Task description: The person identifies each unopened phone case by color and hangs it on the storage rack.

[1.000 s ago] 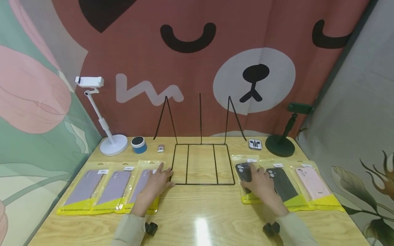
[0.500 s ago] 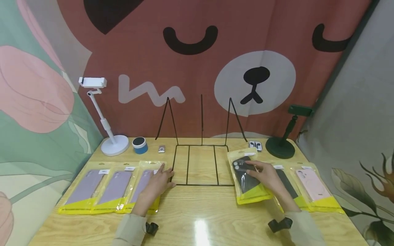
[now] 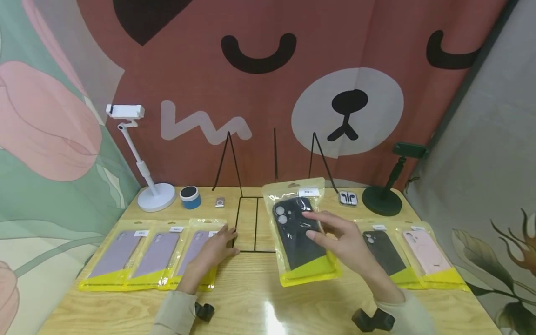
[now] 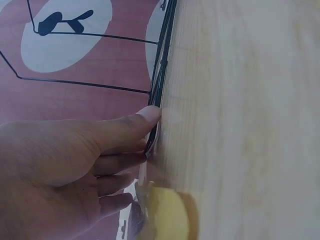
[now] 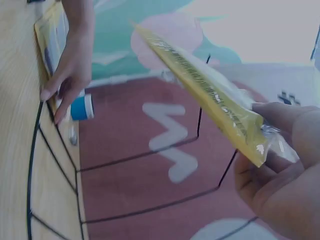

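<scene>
My right hand (image 3: 345,242) pinches a clear and yellow plastic pouch holding a black phone case (image 3: 296,230), raised above the right part of a black wire rack (image 3: 255,223). In the right wrist view the yellow pouch (image 5: 210,95) appears edge-on, thumb and fingers on its opposite faces. My left hand (image 3: 215,249) rests over the right edge of a pouched purple phone case (image 3: 191,249), fingertips touching the rack's left rail. The left wrist view shows its thumb (image 4: 149,114) against the wire, the fingers fairly straight.
Two more pouched purple cases (image 3: 156,253) lie at left; pouched black (image 3: 383,251) and pink (image 3: 426,251) cases lie at right. Behind stand a white phone stand (image 3: 156,197), a blue-and-white round tub (image 3: 190,197), a small player (image 3: 219,203), boxed earphones (image 3: 348,198) and a green phone stand (image 3: 381,201).
My right hand has lifted the pouched black phone case off the table at right and carried it leftward over the rack. The left hand has stayed at the rack's left rail.
</scene>
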{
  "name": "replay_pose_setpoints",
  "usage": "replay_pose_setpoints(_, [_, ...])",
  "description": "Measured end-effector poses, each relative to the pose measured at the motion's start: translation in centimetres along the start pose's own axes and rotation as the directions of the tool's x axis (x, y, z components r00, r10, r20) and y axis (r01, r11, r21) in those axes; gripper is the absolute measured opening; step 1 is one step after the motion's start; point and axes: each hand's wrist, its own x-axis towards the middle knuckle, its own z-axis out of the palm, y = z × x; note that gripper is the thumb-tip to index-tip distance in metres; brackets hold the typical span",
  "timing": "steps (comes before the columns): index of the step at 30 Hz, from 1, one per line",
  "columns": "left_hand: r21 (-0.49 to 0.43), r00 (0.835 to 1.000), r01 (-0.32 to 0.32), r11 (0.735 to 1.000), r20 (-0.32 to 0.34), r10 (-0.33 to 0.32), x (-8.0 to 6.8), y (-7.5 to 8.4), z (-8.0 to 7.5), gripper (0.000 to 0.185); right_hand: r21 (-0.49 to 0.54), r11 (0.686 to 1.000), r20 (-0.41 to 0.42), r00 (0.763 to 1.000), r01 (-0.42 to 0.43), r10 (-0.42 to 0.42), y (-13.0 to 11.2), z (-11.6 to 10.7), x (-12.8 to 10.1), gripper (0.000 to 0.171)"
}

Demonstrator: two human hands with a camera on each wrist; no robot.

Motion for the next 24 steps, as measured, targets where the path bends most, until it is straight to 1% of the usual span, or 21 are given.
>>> replay_pose_setpoints(2, [-0.029,1.0,0.003,1.0,-0.005,-0.003,-0.1,-0.2,-0.1,0.056,0.012,0.998,-0.015,0.998,0.055,-0.055,-0.7,0.8,0.6,0.042])
replay_pose_setpoints(4, [-0.055,1.0,0.006,0.998,-0.01,-0.006,-0.1,-0.3,-0.2,0.055,0.015,0.997,-0.024,0.997,0.072,-0.071,-1.3,1.5,1.2,0.043])
replay_pose_setpoints(6, [-0.083,1.0,0.012,0.996,-0.005,-0.013,-0.2,-0.3,-0.2,0.054,0.015,0.998,-0.026,0.998,0.058,-0.058,-1.8,2.0,1.8,0.042])
replay_pose_setpoints(9, [-0.091,1.0,-0.006,0.996,0.008,0.007,-0.3,-0.2,-0.3,0.053,0.008,1.0,-0.026,0.999,0.025,-0.025,-2.1,2.5,2.3,0.041])
replay_pose_setpoints(12, [-0.095,1.0,-0.019,0.995,0.023,0.021,-0.3,-0.1,-0.1,0.053,-0.005,1.0,-0.023,1.0,0.012,-0.012,-1.2,2.9,2.6,0.04])
replay_pose_setpoints(15, [-0.088,1.0,-0.008,0.996,0.02,0.01,-0.2,0.0,-0.2,0.053,0.004,1.0,-0.032,0.999,0.001,-0.001,0.4,3.1,3.2,0.041])
replay_pose_setpoints(16, [-0.089,1.0,0.002,0.996,0.019,0.0,-0.2,0.0,-0.2,0.053,0.0,1.0,-0.034,0.999,0.006,-0.006,0.5,3.2,3.6,0.04])
replay_pose_setpoints(19, [-0.081,1.0,0.02,0.997,0.014,-0.019,-0.2,0.0,-0.4,0.052,0.01,1.0,-0.042,0.999,0.0,0.0,0.6,3.3,5.1,0.039])
replay_pose_setpoints(22, [-0.084,0.999,0.031,0.996,0.027,-0.029,-0.3,0.0,-0.5,0.053,0.016,1.0,-0.04,0.999,0.025,-0.025,0.8,3.3,7.0,0.039])
replay_pose_setpoints(24, [-0.08,0.999,0.031,0.996,0.043,-0.028,-0.3,0.0,-0.4,0.053,0.031,0.999,-0.042,0.999,0.035,-0.033,1.9,3.3,8.4,0.039])
